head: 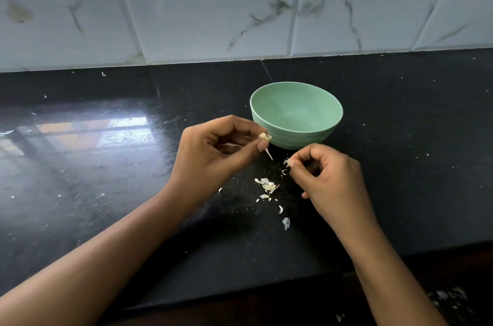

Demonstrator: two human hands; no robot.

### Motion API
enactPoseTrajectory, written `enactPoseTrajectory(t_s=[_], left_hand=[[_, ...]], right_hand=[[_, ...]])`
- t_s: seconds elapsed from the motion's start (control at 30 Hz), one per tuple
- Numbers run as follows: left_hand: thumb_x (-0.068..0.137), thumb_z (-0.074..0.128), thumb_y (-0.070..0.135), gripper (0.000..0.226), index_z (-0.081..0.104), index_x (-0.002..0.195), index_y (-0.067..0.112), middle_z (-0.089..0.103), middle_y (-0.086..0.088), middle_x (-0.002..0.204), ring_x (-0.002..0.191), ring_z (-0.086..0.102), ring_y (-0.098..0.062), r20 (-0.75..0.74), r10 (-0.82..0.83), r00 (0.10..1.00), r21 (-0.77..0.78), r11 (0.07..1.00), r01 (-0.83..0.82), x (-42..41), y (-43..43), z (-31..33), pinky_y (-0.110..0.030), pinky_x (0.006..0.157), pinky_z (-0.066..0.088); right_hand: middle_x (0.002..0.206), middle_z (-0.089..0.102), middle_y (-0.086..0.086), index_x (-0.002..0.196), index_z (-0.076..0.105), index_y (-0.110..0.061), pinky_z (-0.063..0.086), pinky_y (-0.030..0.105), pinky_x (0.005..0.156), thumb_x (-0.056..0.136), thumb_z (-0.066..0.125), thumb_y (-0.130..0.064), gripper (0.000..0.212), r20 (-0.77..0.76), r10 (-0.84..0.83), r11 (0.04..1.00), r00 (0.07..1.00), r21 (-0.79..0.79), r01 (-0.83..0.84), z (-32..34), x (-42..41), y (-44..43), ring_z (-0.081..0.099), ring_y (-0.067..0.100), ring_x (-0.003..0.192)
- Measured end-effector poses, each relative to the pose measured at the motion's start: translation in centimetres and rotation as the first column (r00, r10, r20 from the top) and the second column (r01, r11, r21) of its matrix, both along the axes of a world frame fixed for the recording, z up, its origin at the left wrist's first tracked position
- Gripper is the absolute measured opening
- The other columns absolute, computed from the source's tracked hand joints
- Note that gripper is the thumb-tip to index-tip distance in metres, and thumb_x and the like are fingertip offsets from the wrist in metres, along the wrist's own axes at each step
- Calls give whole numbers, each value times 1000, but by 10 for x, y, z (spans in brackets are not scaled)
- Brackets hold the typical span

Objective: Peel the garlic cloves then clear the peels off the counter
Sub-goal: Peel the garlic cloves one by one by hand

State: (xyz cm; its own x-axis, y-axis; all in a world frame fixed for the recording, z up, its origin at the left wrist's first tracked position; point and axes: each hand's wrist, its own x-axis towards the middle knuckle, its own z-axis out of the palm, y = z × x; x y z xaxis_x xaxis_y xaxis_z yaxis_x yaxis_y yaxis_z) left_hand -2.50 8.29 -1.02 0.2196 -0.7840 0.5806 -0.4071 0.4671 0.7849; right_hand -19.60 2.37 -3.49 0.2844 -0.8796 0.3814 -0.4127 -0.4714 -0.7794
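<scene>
The left hand (pixel 213 149) pinches a small firm clove (pixel 265 136); the right hand (pixel 322 179) pinches a peel (pixel 287 162), probably light and tear-prone: grip its edge.

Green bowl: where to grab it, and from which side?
Probably the rim of the green bowl at its right edge, fingers coming from above. It stands upright and open, so the thin rim is free there; the left hand, pinching the garlic clove, crowds its near-left side.
</scene>
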Motion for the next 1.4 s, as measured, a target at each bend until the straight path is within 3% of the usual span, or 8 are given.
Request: enactPoseTrajectory(t_s=[0.13, 0.23, 0.5, 0.6, 0.77, 0.97, 1.23, 1.4], left_hand=[[77, 69, 19, 13, 66, 86, 11, 73, -10, 76, 61, 69, -15, -265, -53, 963, 259, 958, 124, 1, -5, 0, -28, 61, 57], [84, 65, 10, 5, 67, 88, 12, 73, -3, 72, 56, 66, -12, -300, -30, 954, 376, 915, 147, 3, -8, -1, -21, 54, 54], [87, 57, -4, 22, 70, 90, 13, 73, -2, 75, 55, 63, -9, -397, -4, 918, 525, 819, 231, 3, -8, 1, -18, 47, 51], [87, 56, -5, 23, 70, 91, 13, 72, -1, 74, 54, 63, -8, -391, -16, 920, 567, 783, 255, 1, -8, 2, -17, 44, 48], [86, 59, -4, 19, 71, 88, 11, 73, -3, 74, 51, 62, -9, -380, -24, 925, 580, 773, 258, 2, -8, 2, -16, 40, 45], [88, 58, -2, 16, 70, 89, 7, 72, -3, 71, 48, 59, -8, -356, -44, 933, 597, 758, 263, 1, -8, 1, -16, 38, 43], [87, 61, 1, 14, 71, 86, 11, 71, -3, 71, 48, 59, -8, -251, -128, 959, 624, 736, 262, -3, -5, -1, -17, 40, 44], [87, 62, 3, 15, 73, 83, 13, 71, -1, 69, 50, 61, -9, -176, -170, 970, 621, 745, 243, -3, -3, -1, -17, 42, 45]], right_hand=[[68, 61, -8, 71, 69, -13, 50, 36, 52, 77, 72, -8, 8, 43, 53, 985, 998, -166, -45, -5, -3, -2, 56, 14, 58], [67, 62, -9, 72, 71, -12, 51, 35, 52, 76, 73, -8, 6, 86, 63, 987, 994, -153, -49, -8, -5, 0, 57, 11, 57], [67, 63, -9, 68, 70, -14, 51, 34, 52, 73, 79, -6, 13, 139, 93, 992, 986, -94, -81, -8, -6, 2, 57, 12, 57], [67, 60, -7, 67, 64, -14, 49, 26, 52, 70, 81, -3, 20, 139, 95, 990, 986, -114, -79, -8, -6, 4, 57, 13, 59], [72, 63, -9, 76, 64, -17, 53, 40, 54, 77, 69, 1, 19, 133, 122, 988, 984, -109, -108, -10, -6, 5, 60, 15, 64], [71, 69, -11, 89, 71, -19, 52, 18, 64, 86, 55, -13, 17, 137, 124, 988, 983, -109, -110, -8, -5, 8, 66, 1, 69], [89, 65, -6, 105, 71, -18, 50, 19, 72, 83, 67, -16, 22, 108, 184, 957, 977, -246, -153, -8, -1, 5, 63, 8, 83], [83, 68, -7, 91, 74, -15, 49, 16, 71, 81, 73, -11, 11, 75, 216, 951, 974, -244, -192, -8, 1, 4, 65, 5, 80]])
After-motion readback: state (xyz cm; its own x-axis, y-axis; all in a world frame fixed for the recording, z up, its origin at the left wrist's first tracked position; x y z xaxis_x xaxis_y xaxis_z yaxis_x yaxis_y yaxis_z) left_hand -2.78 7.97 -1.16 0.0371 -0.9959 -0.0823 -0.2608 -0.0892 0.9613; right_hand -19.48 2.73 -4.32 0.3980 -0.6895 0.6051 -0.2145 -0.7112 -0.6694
